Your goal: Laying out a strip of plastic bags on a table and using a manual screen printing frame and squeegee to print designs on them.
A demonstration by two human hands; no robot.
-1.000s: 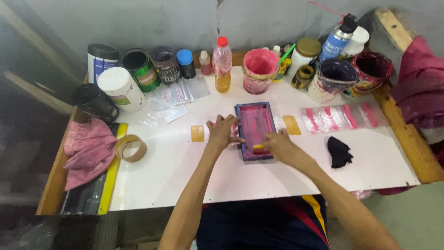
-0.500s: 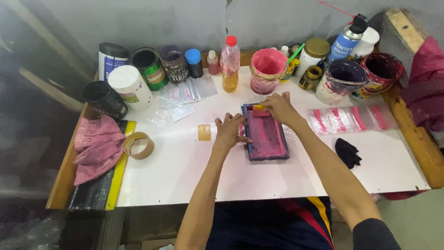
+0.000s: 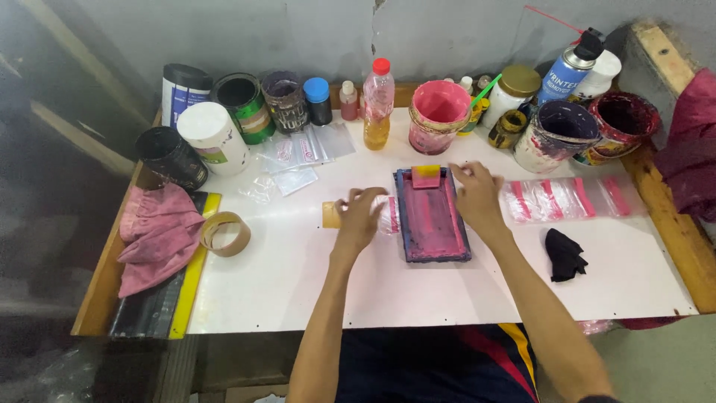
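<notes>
A small blue-framed printing screen (image 3: 432,220), smeared with pink ink, lies flat on the white table (image 3: 447,291). A yellow-and-pink squeegee (image 3: 426,176) rests at its far end. My right hand (image 3: 475,195) sits at the screen's far right corner, fingers curled on the frame edge, just right of the squeegee. My left hand (image 3: 361,216) presses on a clear plastic pouch with pink print (image 3: 388,216) tucked beside the screen's left edge. A small tan card (image 3: 330,215) lies left of that hand.
Ink pots, jars, a pink bucket (image 3: 438,116), a bottle (image 3: 377,104) and a spray can (image 3: 568,71) line the far edge. Printed pouches (image 3: 567,198) lie to the right, a black rag (image 3: 564,254) near them. Tape roll (image 3: 224,233) and pink cloth (image 3: 156,235) sit left.
My right hand has moved from the screen's near end up to its far right corner, leaving the squeegee at the far end. My left hand stays at the screen's left edge.
</notes>
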